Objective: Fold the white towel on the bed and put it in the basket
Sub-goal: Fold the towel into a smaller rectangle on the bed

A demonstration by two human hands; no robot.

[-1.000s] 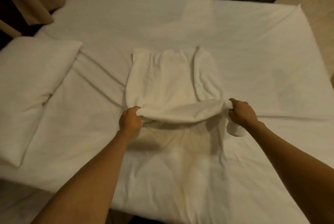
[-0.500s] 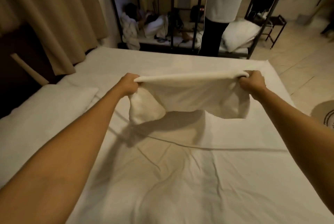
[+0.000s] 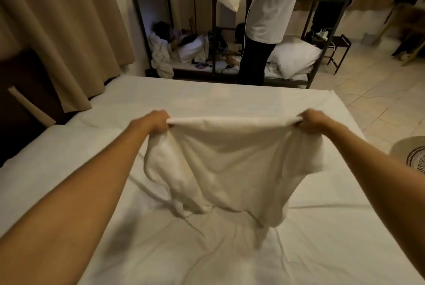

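The white towel (image 3: 227,163) hangs in the air above the bed (image 3: 230,98), stretched flat between both hands along its top edge. My left hand (image 3: 156,121) grips the top left corner and my right hand (image 3: 315,121) grips the top right corner. The towel's lower edge dangles unevenly just above the wrinkled sheet. At the right edge of the view a round woven basket (image 3: 414,151) stands on the tiled floor, only partly visible.
A white pillow (image 3: 34,169) lies on the bed's left side. Beige curtains (image 3: 57,32) hang at the left. Beyond the bed a person (image 3: 266,20) holding a pillow stands before a metal bunk bed (image 3: 230,59). Tiled floor (image 3: 368,91) lies to the right.
Both hands lifted the towel off the bed and raised it, stretching it out in the air. The view tilted up, bringing the bunk bed and the basket into sight.
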